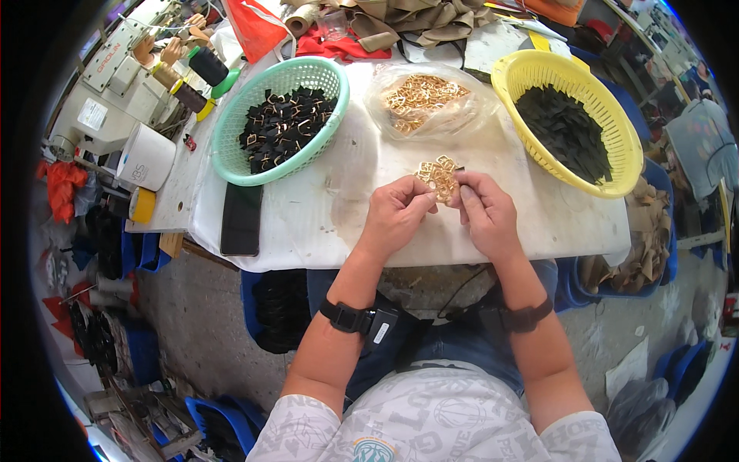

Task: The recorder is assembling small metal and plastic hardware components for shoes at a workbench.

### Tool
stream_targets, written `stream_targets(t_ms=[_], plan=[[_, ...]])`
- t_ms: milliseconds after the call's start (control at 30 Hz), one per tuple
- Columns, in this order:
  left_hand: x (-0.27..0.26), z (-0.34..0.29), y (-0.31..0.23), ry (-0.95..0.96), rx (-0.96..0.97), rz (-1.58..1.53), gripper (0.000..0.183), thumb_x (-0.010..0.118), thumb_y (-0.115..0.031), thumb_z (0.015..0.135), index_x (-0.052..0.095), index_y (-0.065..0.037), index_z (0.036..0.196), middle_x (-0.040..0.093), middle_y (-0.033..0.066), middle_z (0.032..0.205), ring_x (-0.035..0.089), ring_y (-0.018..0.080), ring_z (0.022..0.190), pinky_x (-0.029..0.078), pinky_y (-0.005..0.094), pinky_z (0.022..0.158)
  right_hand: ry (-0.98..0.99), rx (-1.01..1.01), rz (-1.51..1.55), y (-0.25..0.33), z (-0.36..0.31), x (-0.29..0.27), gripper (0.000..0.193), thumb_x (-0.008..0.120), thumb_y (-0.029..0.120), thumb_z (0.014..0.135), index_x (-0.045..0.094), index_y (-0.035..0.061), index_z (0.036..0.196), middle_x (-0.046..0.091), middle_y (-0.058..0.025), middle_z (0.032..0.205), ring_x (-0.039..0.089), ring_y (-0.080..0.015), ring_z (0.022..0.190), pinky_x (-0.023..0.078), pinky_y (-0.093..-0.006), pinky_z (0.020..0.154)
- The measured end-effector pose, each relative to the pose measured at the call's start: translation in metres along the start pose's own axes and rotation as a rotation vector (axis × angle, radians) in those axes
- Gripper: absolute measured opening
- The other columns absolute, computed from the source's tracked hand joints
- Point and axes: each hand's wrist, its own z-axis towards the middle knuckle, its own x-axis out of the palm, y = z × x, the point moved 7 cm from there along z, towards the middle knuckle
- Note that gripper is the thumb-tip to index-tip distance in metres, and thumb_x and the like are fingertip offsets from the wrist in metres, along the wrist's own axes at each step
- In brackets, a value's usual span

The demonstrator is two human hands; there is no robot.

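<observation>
Both my hands meet over the white table, at a small pile of gold metal buckles [439, 175]. My left hand [396, 212] is closed in a pinch at the pile's near left side, on what looks like one gold buckle. My right hand [489, 212] is closed too, thumb against fingers, at the pile's right edge. A dark tip of black strap [459, 169] shows by its index finger. The fingers partly hide what lies between them. Behind the pile sits a clear plastic bag [483, 115] full of the same gold buckles.
At the left stands a mint-green basket [225, 150] with black straps looped through gold buckles. A yellow basket [620, 146] of plain black strap pieces stands at the right. A dark phone [241, 219] lies near the table's left edge, by a sewing machine [104, 108] and thread spools [208, 66].
</observation>
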Motion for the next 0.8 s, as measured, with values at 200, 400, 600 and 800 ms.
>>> stream_targets(t_ms=[200, 400, 600, 800], plan=[[0.0, -0.001, 0.0, 0.052, -0.006, -0.091, 0.01, 0.059, -0.007, 0.089, 0.063, 0.0, 0.085, 0.065, 0.0035, 0.077, 0.054, 0.0051, 0.066, 0.043, 0.0192, 0.059, -0.005, 0.064, 0.156, -0.002, 0.003, 0.002, 0.01, 0.053, 0.002, 0.093, 0.059, -0.0037, 0.099, 0.062, -0.005, 0.075, 0.052, -0.0067, 0.058, 0.041, -0.0204, 0.052], [-0.004, -0.003, 0.0, 0.125, 0.016, -0.221, 0.008, 0.06, -0.006, 0.088, 0.065, 0.0, 0.085, 0.065, 0.0027, 0.079, 0.052, 0.0042, 0.065, 0.043, 0.0191, 0.06, 0.076, 0.096, 0.149, -0.007, -0.002, -0.007, 0.008, 0.058, 0.003, 0.091, 0.062, -0.0034, 0.094, 0.06, -0.0041, 0.069, 0.049, -0.0055, 0.053, 0.038, -0.0184, 0.048], [-0.004, -0.004, 0.005, 0.169, -0.022, -0.225, 0.005, 0.064, -0.004, 0.086, 0.067, 0.0, 0.087, 0.064, -0.0012, 0.078, 0.052, 0.0022, 0.068, 0.042, 0.0188, 0.06, 0.229, 0.171, 0.272, -0.005, -0.004, 0.001, 0.008, 0.058, 0.002, 0.091, 0.063, -0.0033, 0.093, 0.061, -0.0051, 0.068, 0.051, -0.0066, 0.052, 0.039, -0.019, 0.045], [0.002, -0.007, 0.003, 0.246, -0.015, -0.248, 0.005, 0.063, -0.002, 0.086, 0.065, 0.001, 0.089, 0.064, -0.0002, 0.085, 0.055, 0.0041, 0.074, 0.045, 0.0199, 0.066, 0.367, 0.186, 0.231, -0.006, -0.006, 0.009, 0.007, 0.058, 0.002, 0.092, 0.061, -0.0029, 0.094, 0.062, -0.0062, 0.07, 0.055, -0.0085, 0.055, 0.043, -0.0207, 0.048]])
